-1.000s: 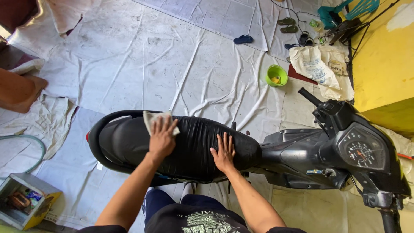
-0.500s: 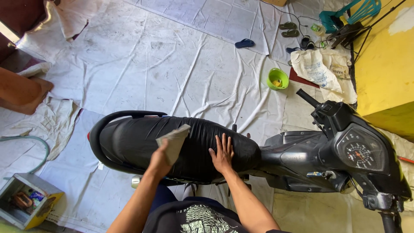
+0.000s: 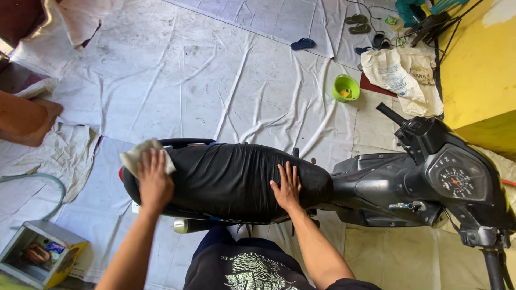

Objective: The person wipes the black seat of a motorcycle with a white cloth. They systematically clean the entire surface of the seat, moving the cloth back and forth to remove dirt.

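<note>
Since half a second ago, the left hand has slid its pale cloth from mid-seat to the far-left tail of the black scooter seat, fingers pressing the cloth flat. Right hand lies open, palm down near the seat's front, seemingly bracing. A green bowl sits far off on the white tarp.

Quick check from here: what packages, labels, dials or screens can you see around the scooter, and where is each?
Instrument dial: on the scooter's handlebar head, right; round, dark face, red needle.
Printed sack: on the floor beyond the handlebar; white, crumpled, bluish print.
Open box: bottom left floor; yellow outside, grey inside, small packets within.
</note>
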